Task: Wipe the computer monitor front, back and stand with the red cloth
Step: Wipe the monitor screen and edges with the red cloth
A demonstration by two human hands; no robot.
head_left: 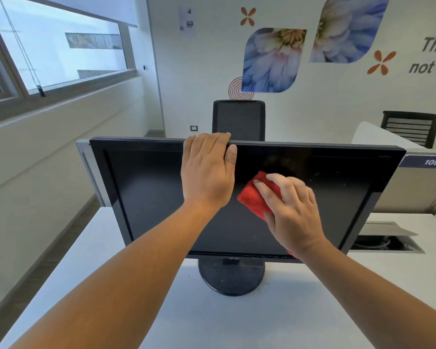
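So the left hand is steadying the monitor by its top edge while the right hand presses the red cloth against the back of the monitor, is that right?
Not quite. The right hand presses the red cloth against the front of the monitor, on its dark screen, not the back, as the head view shows. The left hand does steady the monitor by its top edge.
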